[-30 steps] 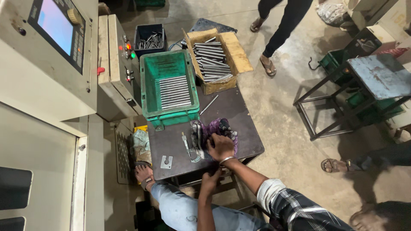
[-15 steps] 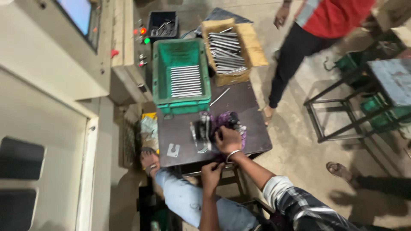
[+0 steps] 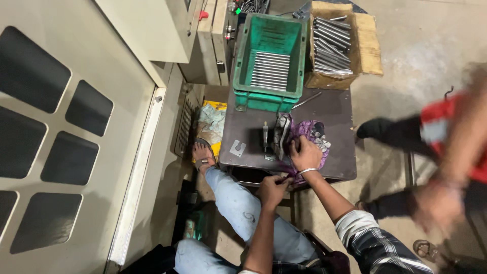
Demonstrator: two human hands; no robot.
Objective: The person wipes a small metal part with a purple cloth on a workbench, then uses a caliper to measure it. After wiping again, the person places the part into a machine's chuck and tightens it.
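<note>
Concrete floor surrounds a dark table [image 3: 243, 132]. Right hand [image 3: 306, 155] rests closed on a purple cloth [image 3: 307, 129] just beside a small metal fixture [image 3: 276, 137]. Left hand [image 3: 273, 190], at the table's near edge, is clamped on what appears to be a thin rod. Beyond, a green crate [image 3: 291, 56] holds one row of finished rods; a cardboard box [image 3: 368, 48] remains well stocked.

Materials and finishes at the work table.
Dark, matt table top [image 3: 335, 137]; glossy green plastic crate [image 3: 269, 61] of bright, smooth metal rods [image 3: 270, 70]; brown cardboard box [image 3: 366, 45]; crumpled purple cloth [image 3: 306, 130]; dull metal fixture [image 3: 278, 137]; faded denim trousers [image 3: 243, 208].
</note>
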